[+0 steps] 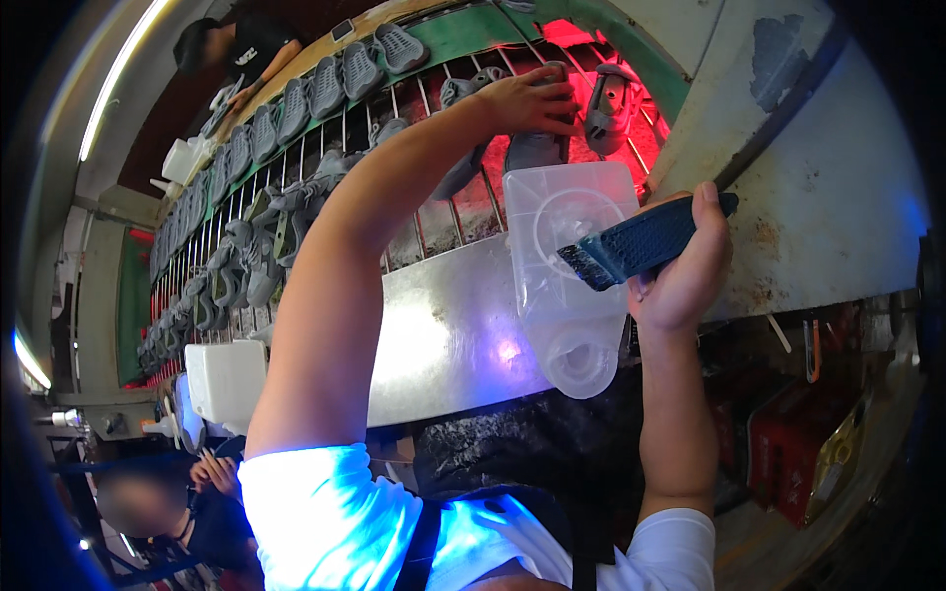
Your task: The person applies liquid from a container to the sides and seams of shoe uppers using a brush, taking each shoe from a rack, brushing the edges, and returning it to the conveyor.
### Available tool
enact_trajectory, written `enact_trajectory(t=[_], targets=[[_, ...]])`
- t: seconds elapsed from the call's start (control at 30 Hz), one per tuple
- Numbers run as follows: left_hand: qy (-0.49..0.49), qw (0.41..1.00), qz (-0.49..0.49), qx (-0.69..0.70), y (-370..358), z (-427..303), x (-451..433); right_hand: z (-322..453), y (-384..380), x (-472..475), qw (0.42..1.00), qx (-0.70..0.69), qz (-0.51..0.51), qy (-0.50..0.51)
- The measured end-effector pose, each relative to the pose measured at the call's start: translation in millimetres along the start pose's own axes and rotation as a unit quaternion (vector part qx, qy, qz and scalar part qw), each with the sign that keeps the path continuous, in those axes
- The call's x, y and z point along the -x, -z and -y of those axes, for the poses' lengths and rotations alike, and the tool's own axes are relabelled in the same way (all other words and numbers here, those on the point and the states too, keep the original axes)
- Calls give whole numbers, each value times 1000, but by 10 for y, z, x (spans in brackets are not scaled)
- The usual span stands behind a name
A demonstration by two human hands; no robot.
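Note:
My left hand (528, 103) reaches across to the rack, its fingers laid over a dark grey shoe part (536, 151), which they partly hide. In my right hand (684, 266) is a flat brush (650, 236) with a blue textured handle and short dark bristles pointing left. Below the brush lies a cut-open translucent plastic jug (569, 295), its neck overhanging the front edge of a metal ledge (451, 332). Whether my right fingers touch the jug is unclear. Right of my left hand, a grey shoe upper (610, 107) stands in red light.
Metal bars (454, 214) carry several grey shoe uppers (255, 251). Grey soles (325, 89) line the green far edge (458, 33). A white plastic container (225, 380) stands at left. One person (259, 52) is across the line, another (214, 510) at lower left. A metal housing (828, 199) rises at right.

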State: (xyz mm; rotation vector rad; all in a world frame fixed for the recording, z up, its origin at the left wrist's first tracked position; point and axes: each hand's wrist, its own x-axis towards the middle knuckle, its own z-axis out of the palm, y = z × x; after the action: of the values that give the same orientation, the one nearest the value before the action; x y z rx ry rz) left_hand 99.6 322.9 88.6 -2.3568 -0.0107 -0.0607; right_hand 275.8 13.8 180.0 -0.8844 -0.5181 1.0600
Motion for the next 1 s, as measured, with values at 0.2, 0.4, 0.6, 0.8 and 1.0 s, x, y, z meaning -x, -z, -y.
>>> enact_trajectory(t=[0.2,0.4,0.6,0.8,1.0], targets=[[278,943,-76,169,744,128,496,-20,-64,-43,998,39,-48,25],[591,777,-109,188,1137,-304,2249,-3,42,-57,999,33,-2,40],[775,591,62,216,1261,-486,3717,-3,-70,-10,994,88,-33,60],[677,581,328,312,733,-250,3456,-16,-79,-39,992,79,-70,70],[628,517,415,409,340,-493,3459,-15,-3,-33,991,80,-59,86]])
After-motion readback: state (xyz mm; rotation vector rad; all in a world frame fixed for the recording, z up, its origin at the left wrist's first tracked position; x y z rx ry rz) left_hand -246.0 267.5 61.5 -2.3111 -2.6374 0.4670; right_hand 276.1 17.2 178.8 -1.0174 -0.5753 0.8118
